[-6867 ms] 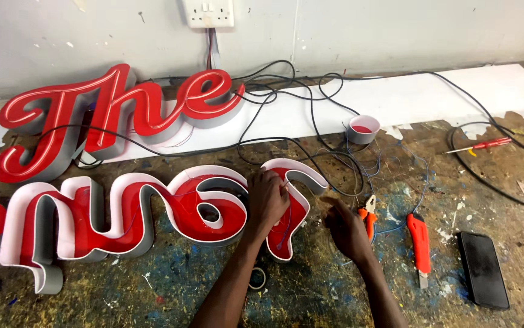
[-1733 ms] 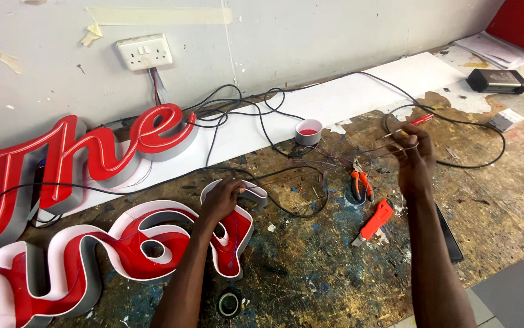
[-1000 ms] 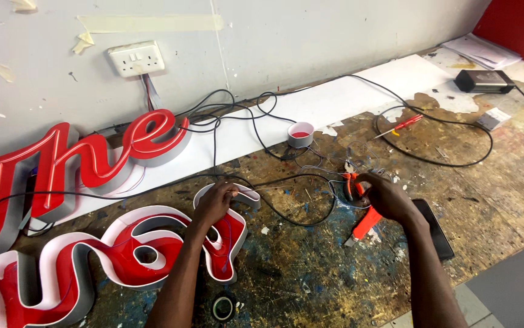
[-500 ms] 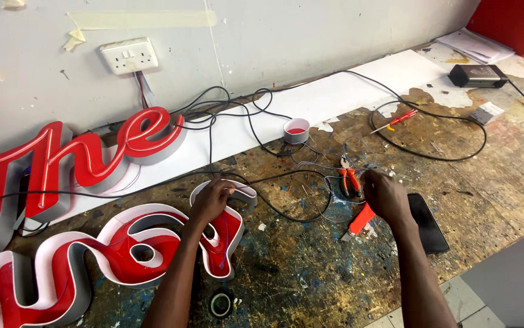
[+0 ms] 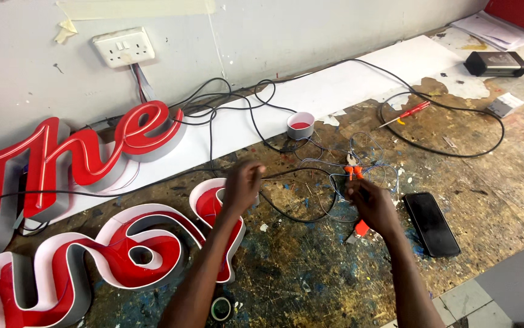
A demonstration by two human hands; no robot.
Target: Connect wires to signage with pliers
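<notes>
Black wire point(image 5: 292, 174) at frame centre is pinched in your left hand point(image 5: 242, 187); your right hand point(image 5: 372, 206) grips orange-handled pliers point(image 5: 352, 172).

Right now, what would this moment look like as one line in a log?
left hand: pinching black cable | right hand: over thin wires, by orange pliers | bench: red sign letters, black phone

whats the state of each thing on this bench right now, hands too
left hand: raised over the red sign letter, pinching a black wire
right hand: on the thin wires beside the orange-handled pliers
black phone: lying flat, screen dark
white wall socket: wires coming out underneath
roll of grey tape: lying flat
red-handled screwdriver: lying flat, untouched
black tape roll: flat at bench edge
</notes>
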